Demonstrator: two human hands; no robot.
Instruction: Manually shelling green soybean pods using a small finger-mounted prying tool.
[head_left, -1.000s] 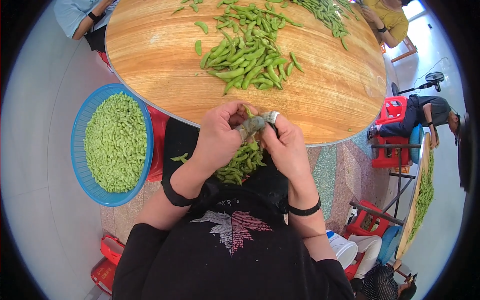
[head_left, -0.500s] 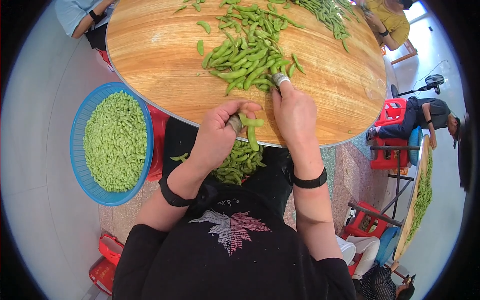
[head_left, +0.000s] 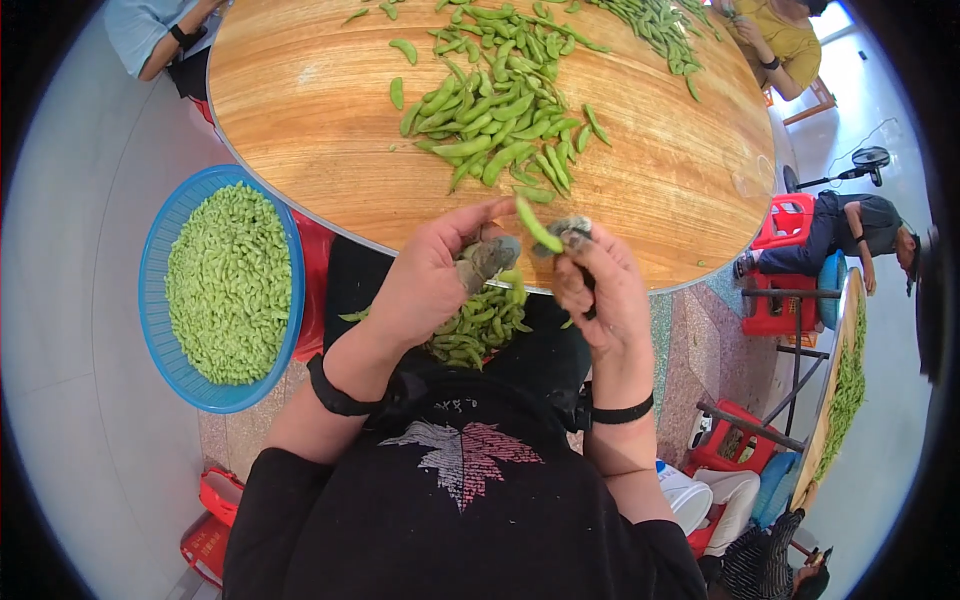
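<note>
A green soybean pod point(head_left: 537, 226) is pinched in my right hand point(head_left: 610, 285), between a thumb in a worn grey wrap and the fingers. Its upper tip reaches close to the forefinger of my left hand point(head_left: 425, 270). That hand has its wrapped thumb and forefinger apart, with no pod plainly gripped between them. Just below the left thumb shows another pod point(head_left: 516, 284), over the heap of pods point(head_left: 475, 330) at my lap; whether it touches the hand I cannot tell. A pile of whole pods point(head_left: 500, 110) lies on the round wooden table point(head_left: 320, 130) beyond my hands.
To the left, a blue basket point(head_left: 152, 330) full of shelled beans stands on a red stool point(head_left: 315, 270). Other people sit around the table's far side. At right are a second table point(head_left: 806, 475) with pods, red stools and a fan point(head_left: 868, 160).
My right hand has drawn back from the pile with a pod and come beside my left hand. The pods at my left fingers have dropped lower, and the left thumb and forefinger have parted.
</note>
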